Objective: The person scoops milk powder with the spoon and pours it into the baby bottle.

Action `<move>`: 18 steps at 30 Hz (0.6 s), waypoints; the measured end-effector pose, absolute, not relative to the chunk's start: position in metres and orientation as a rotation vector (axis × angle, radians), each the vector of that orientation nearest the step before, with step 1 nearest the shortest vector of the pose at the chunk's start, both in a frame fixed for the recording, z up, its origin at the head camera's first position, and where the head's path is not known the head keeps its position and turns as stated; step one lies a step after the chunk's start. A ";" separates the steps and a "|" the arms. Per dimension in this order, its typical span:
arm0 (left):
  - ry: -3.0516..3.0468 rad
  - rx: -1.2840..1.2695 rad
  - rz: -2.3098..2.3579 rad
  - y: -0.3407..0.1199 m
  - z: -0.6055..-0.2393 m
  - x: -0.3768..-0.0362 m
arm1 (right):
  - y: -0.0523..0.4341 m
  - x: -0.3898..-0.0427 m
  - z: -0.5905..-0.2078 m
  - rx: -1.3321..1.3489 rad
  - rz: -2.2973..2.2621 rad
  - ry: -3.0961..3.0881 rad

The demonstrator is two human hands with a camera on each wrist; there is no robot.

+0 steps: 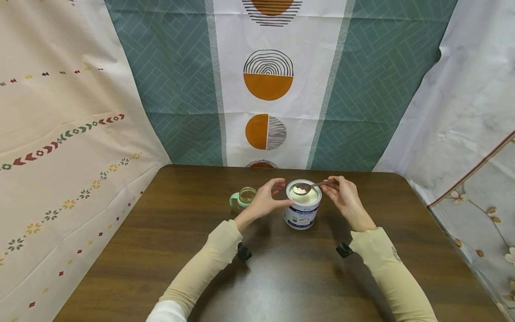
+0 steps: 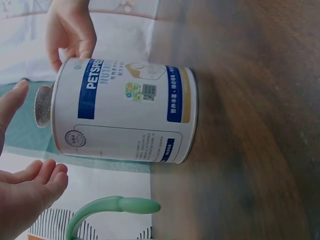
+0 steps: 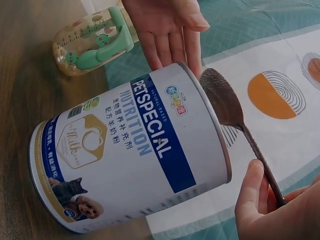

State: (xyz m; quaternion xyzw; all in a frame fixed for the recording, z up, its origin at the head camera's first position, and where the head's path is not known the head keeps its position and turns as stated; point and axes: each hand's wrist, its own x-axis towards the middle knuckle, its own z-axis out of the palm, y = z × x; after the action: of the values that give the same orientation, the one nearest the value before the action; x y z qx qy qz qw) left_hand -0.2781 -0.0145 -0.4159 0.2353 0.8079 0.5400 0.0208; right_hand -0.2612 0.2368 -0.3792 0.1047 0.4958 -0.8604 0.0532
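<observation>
A white and blue tin of milk powder [image 1: 302,206] stands open on the brown table [image 1: 161,250]. My right hand [image 1: 342,194] pinches the handle of a metal spoon [image 1: 301,189]. The spoon's bowl holds white powder and hovers over the tin's mouth. My left hand [image 1: 267,197] is beside the tin on its left, fingers straight, thumb by the tin's wall. The right wrist view shows the tin [image 3: 125,160], the spoon [image 3: 222,100] and the left hand [image 3: 167,30] behind the tin. In the left wrist view the tin [image 2: 125,110] is apart from the left fingers [image 2: 25,190].
A small clear bottle with green handles [image 1: 243,197] stands just left of my left hand, also in the right wrist view [image 3: 92,42]. Patterned cloth walls enclose the table at the back and both sides. The table's front half is bare wood.
</observation>
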 end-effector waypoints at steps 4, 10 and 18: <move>2.488 0.730 1.692 -0.018 -0.412 -0.279 | 0.234 -0.262 -0.377 0.312 -2.629 1.488; 2.455 0.756 1.688 -0.023 -0.405 -0.280 | 0.230 -0.264 -0.375 0.311 -2.626 1.494; 2.411 0.772 1.666 -0.030 -0.399 -0.285 | 0.229 -0.266 -0.373 0.277 -2.594 1.520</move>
State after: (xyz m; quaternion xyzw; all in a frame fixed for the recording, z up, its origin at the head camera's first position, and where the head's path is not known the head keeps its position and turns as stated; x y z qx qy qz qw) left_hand -0.2849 -0.0303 -0.3992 0.2543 0.7943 0.5490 0.0553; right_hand -0.2663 0.2287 -0.3734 0.0915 0.5026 -0.8575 0.0612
